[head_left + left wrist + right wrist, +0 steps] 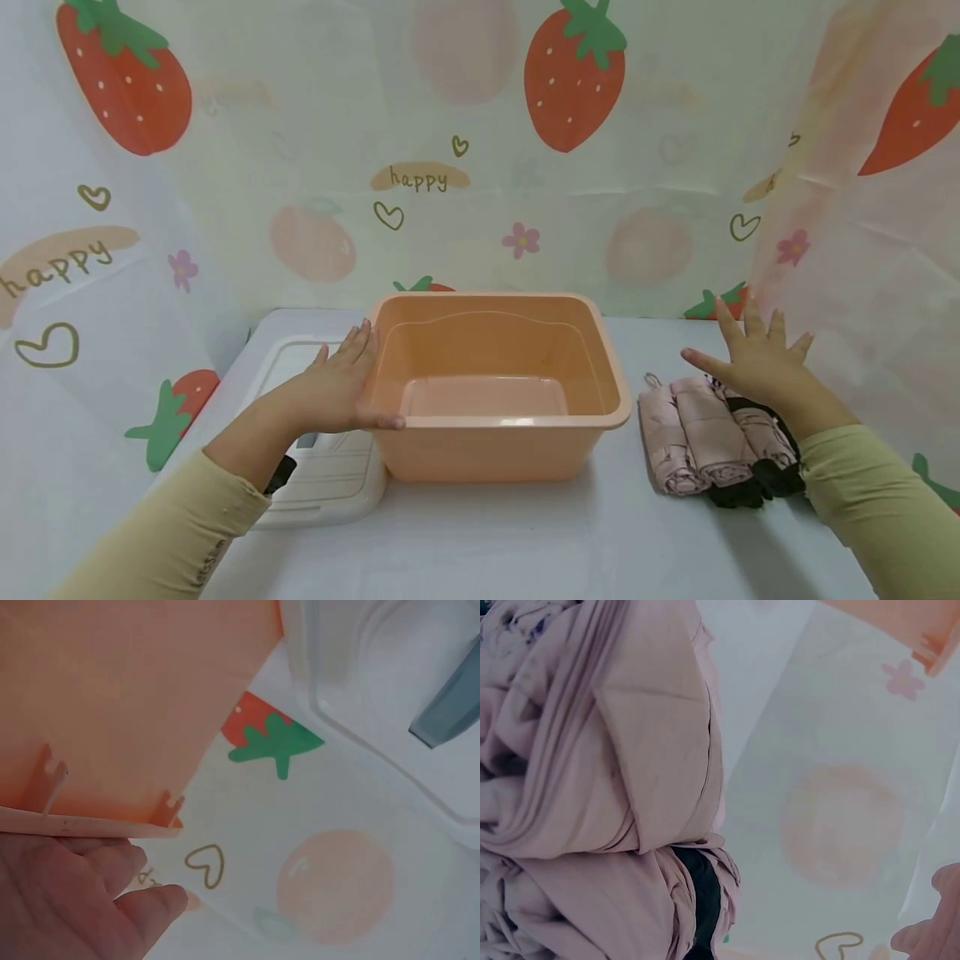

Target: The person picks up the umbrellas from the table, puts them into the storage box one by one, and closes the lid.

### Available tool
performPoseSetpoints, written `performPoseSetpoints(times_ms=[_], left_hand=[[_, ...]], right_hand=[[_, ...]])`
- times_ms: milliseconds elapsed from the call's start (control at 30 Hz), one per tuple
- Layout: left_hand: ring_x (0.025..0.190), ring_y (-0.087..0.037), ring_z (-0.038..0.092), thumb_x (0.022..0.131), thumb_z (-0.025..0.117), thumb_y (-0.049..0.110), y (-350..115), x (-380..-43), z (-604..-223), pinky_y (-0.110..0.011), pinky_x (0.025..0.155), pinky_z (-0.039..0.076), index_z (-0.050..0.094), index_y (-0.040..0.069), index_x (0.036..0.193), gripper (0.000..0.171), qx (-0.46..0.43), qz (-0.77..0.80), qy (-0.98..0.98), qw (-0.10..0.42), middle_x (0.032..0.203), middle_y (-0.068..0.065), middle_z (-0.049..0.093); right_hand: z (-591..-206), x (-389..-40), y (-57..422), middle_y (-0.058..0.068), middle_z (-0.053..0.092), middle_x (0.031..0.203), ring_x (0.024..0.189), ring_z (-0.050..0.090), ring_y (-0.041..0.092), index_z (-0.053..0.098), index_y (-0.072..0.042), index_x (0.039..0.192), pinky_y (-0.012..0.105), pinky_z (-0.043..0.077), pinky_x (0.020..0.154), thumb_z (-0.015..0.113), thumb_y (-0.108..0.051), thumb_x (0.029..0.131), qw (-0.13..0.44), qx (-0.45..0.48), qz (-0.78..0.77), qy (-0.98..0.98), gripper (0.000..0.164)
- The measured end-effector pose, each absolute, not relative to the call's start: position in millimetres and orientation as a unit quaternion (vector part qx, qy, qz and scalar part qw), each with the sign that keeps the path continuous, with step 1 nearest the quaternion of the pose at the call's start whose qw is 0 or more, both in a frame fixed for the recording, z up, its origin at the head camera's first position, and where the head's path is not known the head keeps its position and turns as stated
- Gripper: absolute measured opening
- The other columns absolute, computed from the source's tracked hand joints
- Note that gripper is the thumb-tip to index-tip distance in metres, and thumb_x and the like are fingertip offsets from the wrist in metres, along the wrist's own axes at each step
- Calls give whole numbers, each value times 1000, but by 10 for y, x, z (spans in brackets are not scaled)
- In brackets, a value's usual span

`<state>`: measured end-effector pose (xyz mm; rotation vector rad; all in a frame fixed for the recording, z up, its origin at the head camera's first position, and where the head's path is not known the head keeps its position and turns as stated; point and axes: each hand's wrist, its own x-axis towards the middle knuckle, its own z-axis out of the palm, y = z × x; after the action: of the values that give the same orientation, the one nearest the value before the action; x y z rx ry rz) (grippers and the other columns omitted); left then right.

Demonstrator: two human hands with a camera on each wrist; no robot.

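Observation:
A peach plastic storage bin (487, 454) stands upright on the table, its inside bare. Against its left rim lies my left hand (337, 383), fingers straight and thumb reaching along the front corner. In the left wrist view, the left hand (67, 900) is right at the underside of the bin's rim (90, 823). My right hand (765, 362) is spread wide over several rolled pink garments (716, 433) with black parts at the table's right, holding nothing. The right wrist view shows the rolled garments (656, 727) close up, with some right fingers (934, 926) at the edge.
A white lid (330, 479) with a grey-blue latch (450, 701) lies flat left of the bin, partly behind the left arm. Cloth walls (465, 242) printed with strawberries enclose the white table (495, 533) at the back and both sides.

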<state>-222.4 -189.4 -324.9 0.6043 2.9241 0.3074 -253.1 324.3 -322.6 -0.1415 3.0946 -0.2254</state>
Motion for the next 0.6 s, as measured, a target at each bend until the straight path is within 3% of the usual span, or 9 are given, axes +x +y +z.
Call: performPoseSetpoints(times_ms=[400,600], left_hand=[[138,-33,-6,60,52,83,-1882,-2221,-3258,-59,106,6,-7,-8,142,136,202,123,968,89,150,-21,-13],[138,-34,-6,60,53,82,-1891,-2235,-3258,-58,107,5,-9,-7,142,135,199,123,968,89,150,-21,-14]], right_hand=[[-3165,-2538,3447,30,-26,141,120,-21,60,-21,-18,143,79,-15,78,33,-71,83,22,-36,-99,994,96],[-3128,-2521,3590,35,-22,140,122,-17,59,-20,-12,142,79,-5,82,33,-65,88,39,-24,-156,987,93]])
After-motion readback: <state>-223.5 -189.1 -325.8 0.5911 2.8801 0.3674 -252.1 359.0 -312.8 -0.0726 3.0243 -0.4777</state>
